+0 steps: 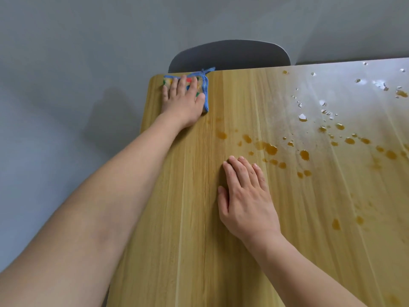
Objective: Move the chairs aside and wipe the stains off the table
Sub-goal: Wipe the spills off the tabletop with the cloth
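Because the folded cloth [200,89] sits at the far left corner of the table [199,218], it looks placed to begin a stroke from the edge inward, so that the pull would sweep toward the spill rather than push liquid off the side. Its blue-bound edge runs down the right side, so the long axis of the fold lies roughly from the far edge toward the person, and a loose blue tag of cloth sticks out at the far right corner, pointing toward the chair [229,55]. Flat on top of it lies the left hand [182,97], fingers straight and spread, pressing the cloth down rather than pinching it; the arm is stretched nearly full length to reach. Nearer the person, the right hand [245,196] rests palm down on bare wood, fingers straight and close together, holding nothing, probably a brace for the long reach. Amber stains [269,148] lie scattered from just beyond the right fingertips out to the right and far side, well apart from the cloth and not yet wiped. Behind the far edge the dark chair back stands close against the table, so that chair seems not yet moved aside.
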`<move>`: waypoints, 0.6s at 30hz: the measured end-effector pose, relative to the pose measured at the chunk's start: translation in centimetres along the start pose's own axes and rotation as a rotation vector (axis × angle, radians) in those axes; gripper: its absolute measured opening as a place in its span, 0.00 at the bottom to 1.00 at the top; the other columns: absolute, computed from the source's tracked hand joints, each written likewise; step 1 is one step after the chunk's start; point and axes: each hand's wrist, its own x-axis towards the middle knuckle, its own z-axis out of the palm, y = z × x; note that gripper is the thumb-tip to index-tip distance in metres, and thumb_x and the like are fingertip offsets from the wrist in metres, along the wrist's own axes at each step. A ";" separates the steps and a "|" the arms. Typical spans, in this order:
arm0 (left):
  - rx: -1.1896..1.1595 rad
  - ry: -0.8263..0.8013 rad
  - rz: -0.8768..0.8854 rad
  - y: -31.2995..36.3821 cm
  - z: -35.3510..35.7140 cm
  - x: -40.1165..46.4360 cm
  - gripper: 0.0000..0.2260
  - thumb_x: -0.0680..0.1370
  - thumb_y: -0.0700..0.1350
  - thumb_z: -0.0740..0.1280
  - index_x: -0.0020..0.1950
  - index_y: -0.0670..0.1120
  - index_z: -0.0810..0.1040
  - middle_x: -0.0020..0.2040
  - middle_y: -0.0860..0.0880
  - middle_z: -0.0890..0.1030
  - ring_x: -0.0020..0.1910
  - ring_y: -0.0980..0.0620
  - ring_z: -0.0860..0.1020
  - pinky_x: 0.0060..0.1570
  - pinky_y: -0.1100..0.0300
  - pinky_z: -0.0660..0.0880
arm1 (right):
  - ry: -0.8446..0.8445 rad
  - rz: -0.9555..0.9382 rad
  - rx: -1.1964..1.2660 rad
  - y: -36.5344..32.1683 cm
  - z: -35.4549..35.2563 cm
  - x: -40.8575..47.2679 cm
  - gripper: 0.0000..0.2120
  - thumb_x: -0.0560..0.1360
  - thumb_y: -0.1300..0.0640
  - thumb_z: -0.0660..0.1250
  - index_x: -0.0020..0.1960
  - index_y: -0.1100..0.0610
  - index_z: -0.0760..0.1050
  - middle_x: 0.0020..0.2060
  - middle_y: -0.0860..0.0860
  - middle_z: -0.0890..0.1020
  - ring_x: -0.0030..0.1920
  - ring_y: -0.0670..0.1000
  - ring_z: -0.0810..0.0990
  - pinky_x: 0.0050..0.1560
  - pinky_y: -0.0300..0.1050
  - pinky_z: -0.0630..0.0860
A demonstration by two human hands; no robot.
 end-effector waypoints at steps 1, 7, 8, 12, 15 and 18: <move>-0.010 -0.018 0.006 0.1 0.3 -1.8 0.28 0.82 0.58 0.45 0.80 0.52 0.44 0.80 0.47 0.42 0.78 0.46 0.39 0.74 0.44 0.36 | 0.000 -0.001 -0.002 0.0 0.0 0.0 0.27 0.78 0.48 0.52 0.73 0.58 0.66 0.73 0.53 0.67 0.76 0.52 0.59 0.74 0.53 0.51; -0.011 -0.162 0.047 0.2 2.3 -14.4 0.29 0.82 0.59 0.45 0.78 0.53 0.35 0.78 0.49 0.32 0.76 0.49 0.31 0.73 0.47 0.31 | 0.030 -0.004 0.005 -0.1 0.0 0.0 0.26 0.77 0.49 0.54 0.72 0.59 0.69 0.71 0.54 0.69 0.74 0.54 0.63 0.73 0.54 0.55; 0.011 -0.175 0.040 0.2 2.4 -14.7 0.29 0.82 0.60 0.44 0.78 0.54 0.35 0.78 0.50 0.32 0.76 0.49 0.31 0.73 0.47 0.31 | 0.036 0.000 0.012 -0.1 0.0 0.1 0.26 0.77 0.49 0.54 0.71 0.59 0.69 0.71 0.54 0.70 0.74 0.54 0.64 0.73 0.54 0.55; 0.014 -0.178 0.009 1.0 1.5 -9.4 0.30 0.81 0.61 0.46 0.79 0.55 0.37 0.79 0.50 0.34 0.77 0.48 0.33 0.73 0.47 0.32 | 0.025 0.001 0.007 0.0 0.1 0.2 0.27 0.77 0.48 0.54 0.72 0.59 0.68 0.72 0.54 0.69 0.74 0.54 0.62 0.73 0.54 0.54; -0.012 -0.112 0.002 2.1 0.1 -2.5 0.29 0.81 0.61 0.46 0.79 0.54 0.41 0.80 0.48 0.39 0.78 0.47 0.37 0.74 0.45 0.34 | 0.014 0.001 -0.002 0.0 0.1 0.1 0.27 0.78 0.48 0.53 0.73 0.58 0.67 0.72 0.53 0.68 0.75 0.53 0.61 0.74 0.53 0.53; -0.025 -0.092 0.000 3.3 -0.8 1.3 0.29 0.80 0.60 0.46 0.80 0.53 0.43 0.80 0.48 0.41 0.78 0.47 0.38 0.74 0.44 0.35 | 0.013 0.003 -0.004 0.1 0.1 0.1 0.27 0.78 0.48 0.53 0.73 0.58 0.67 0.73 0.53 0.68 0.75 0.52 0.60 0.74 0.52 0.51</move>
